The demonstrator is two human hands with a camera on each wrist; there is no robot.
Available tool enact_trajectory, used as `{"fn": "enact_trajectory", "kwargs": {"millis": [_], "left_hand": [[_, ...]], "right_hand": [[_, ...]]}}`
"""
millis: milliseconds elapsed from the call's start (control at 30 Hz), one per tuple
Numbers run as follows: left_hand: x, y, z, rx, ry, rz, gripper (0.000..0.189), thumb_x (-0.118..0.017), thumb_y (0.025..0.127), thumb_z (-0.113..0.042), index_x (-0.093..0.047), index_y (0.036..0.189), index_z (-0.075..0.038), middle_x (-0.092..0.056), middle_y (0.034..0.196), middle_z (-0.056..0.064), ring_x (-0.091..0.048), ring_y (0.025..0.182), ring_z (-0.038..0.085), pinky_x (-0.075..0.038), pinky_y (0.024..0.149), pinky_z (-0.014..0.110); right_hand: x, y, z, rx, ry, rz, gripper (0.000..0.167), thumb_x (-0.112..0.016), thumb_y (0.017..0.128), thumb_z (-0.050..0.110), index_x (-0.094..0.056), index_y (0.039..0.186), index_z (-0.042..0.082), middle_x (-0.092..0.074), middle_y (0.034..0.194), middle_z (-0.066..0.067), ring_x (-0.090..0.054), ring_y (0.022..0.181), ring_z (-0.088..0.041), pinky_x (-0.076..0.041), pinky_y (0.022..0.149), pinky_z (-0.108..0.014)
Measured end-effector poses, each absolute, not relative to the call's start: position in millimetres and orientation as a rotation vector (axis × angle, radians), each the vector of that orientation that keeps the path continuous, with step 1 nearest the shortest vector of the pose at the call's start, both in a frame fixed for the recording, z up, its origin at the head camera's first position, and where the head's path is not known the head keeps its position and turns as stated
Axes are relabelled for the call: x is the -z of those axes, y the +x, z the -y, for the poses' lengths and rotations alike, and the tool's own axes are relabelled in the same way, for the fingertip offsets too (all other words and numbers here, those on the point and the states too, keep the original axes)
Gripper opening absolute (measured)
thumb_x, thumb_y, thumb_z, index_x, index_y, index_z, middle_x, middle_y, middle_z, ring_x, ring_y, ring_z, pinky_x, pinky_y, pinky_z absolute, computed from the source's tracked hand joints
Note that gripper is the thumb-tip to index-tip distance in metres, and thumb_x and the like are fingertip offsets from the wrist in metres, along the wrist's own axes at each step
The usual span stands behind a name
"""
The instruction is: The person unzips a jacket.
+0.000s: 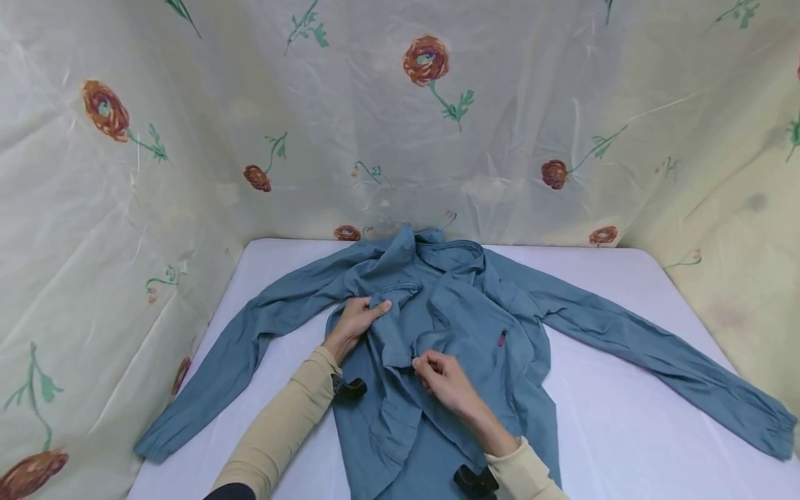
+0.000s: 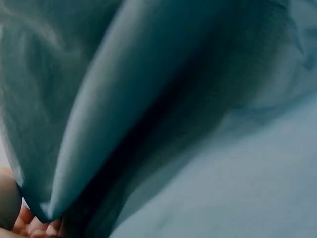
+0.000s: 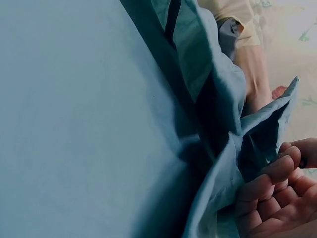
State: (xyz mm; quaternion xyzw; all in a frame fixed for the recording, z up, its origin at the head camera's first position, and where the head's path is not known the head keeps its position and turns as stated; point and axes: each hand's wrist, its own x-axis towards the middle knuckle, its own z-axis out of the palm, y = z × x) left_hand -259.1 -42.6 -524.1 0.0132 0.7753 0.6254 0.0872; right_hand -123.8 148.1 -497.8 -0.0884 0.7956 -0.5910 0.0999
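A blue-grey zip jacket (image 1: 475, 305) lies spread out, front up, with its front partly open and its collar at the far side. My left hand (image 1: 357, 321) pinches the left front panel below the collar, thumb on top, and lifts the fabric into a fold (image 2: 99, 109). Lower on that front edge, my right hand (image 1: 442, 378) pinches a small dark zipper pull (image 3: 303, 162) between thumb and curled fingers. Most of the pull is hidden by the fingertips. In the left wrist view, raised cloth covers much of the scene and only some fingers (image 2: 37, 225) show.
A white-covered table (image 1: 625, 410) carries the jacket, its sleeves stretched to left and right. A small pocket zipper with a reddish tab (image 1: 502, 338) sits on the right chest. Flower-printed sheeting (image 1: 500, 139) hangs behind and on both sides.
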Motion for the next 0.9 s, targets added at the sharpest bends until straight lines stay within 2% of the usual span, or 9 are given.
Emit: {"fn": "enact_trajectory", "kwargs": {"millis": [133,233,267,433,533,633,700,767,900], "left_hand": [[512,-236,47,-1.722,0.047,-2.569,0.051,-0.066,0.088,-0.041,-0.057,0.122,-0.004,-0.062,0.113,0.018,-0.059,0.097,0.028,-0.048,0.086,0.040],[501,-209,46,-1.726,0.030,-2.636,0.064,-0.060,0.089,-0.047,-0.041,0.134,-0.006,-0.054,0.120,0.022,-0.055,0.101,0.032,-0.045,0.087,0.044],[499,-200,44,-1.751,0.018,-2.582,0.063,-0.058,0.090,-0.049,-0.039,0.134,-0.008,-0.054,0.114,0.021,-0.055,0.096,0.030,-0.045,0.083,0.042],[495,-170,33,-1.837,0.067,-2.086,0.060,-0.052,0.090,-0.058,-0.058,0.116,-0.005,-0.062,0.095,0.004,-0.060,0.082,0.012,-0.051,0.078,0.029],[496,-163,25,-1.896,0.112,-1.937,0.058,-0.056,0.088,-0.057,-0.063,0.114,-0.006,-0.066,0.092,-0.001,-0.062,0.081,0.008,-0.053,0.080,0.028],[498,-158,19,-1.907,0.172,-2.052,0.047,-0.059,0.087,-0.055,-0.065,0.103,-0.011,-0.064,0.079,-0.002,-0.059,0.071,0.009,-0.052,0.071,0.028],[501,-156,16,-1.922,0.191,-2.144,0.040,-0.061,0.088,-0.051,-0.062,0.086,-0.011,-0.054,0.067,-0.003,-0.053,0.063,0.009,-0.048,0.063,0.026],[504,-157,15,-1.931,0.201,-2.224,0.041,-0.063,0.088,-0.046,-0.050,0.070,-0.011,-0.041,0.057,-0.002,-0.042,0.053,0.011,-0.041,0.055,0.024],[508,-167,19,-1.986,0.164,-2.232,0.048,-0.066,0.089,-0.034,-0.035,0.060,-0.012,-0.029,0.050,-0.004,-0.032,0.046,0.010,-0.033,0.048,0.022]], "right_hand": [[495,-119,-145,1.767,-0.213,-2.353,0.032,-0.050,0.099,0.019,-0.056,0.084,-0.008,-0.041,0.055,-0.002,-0.034,0.046,-0.006,-0.034,0.047,-0.024],[485,-115,-143,1.833,-0.144,-2.344,0.030,-0.049,0.099,0.014,-0.055,0.084,-0.011,-0.043,0.057,-0.004,-0.037,0.048,-0.007,-0.036,0.050,-0.024],[480,-114,-142,1.851,-0.134,-2.353,0.029,-0.049,0.099,0.013,-0.054,0.084,-0.011,-0.043,0.058,-0.004,-0.037,0.049,-0.007,-0.036,0.050,-0.023],[459,-111,-135,1.788,-0.180,-2.512,0.024,-0.050,0.099,0.012,-0.057,0.082,-0.003,-0.044,0.060,-0.003,-0.038,0.048,-0.005,-0.036,0.049,-0.022],[455,-107,-132,1.733,-0.178,-2.610,0.021,-0.051,0.098,0.011,-0.058,0.080,0.001,-0.043,0.058,-0.001,-0.036,0.047,-0.003,-0.035,0.048,-0.022],[455,-105,-130,1.732,-0.127,-2.661,0.021,-0.052,0.098,0.011,-0.059,0.080,0.002,-0.044,0.058,0.000,-0.037,0.046,-0.003,-0.034,0.047,-0.021],[457,-104,-130,1.740,-0.101,-2.673,0.020,-0.053,0.097,0.011,-0.060,0.080,0.002,-0.045,0.058,0.000,-0.037,0.047,-0.003,-0.035,0.048,-0.021],[457,-103,-131,1.745,-0.099,-2.662,0.021,-0.053,0.097,0.011,-0.061,0.081,-0.001,-0.047,0.059,-0.001,-0.038,0.047,-0.003,-0.035,0.048,-0.021],[457,-102,-133,1.726,-0.152,-2.635,0.023,-0.053,0.097,0.011,-0.061,0.081,-0.004,-0.047,0.059,-0.001,-0.037,0.048,-0.002,-0.035,0.050,-0.020]]}}
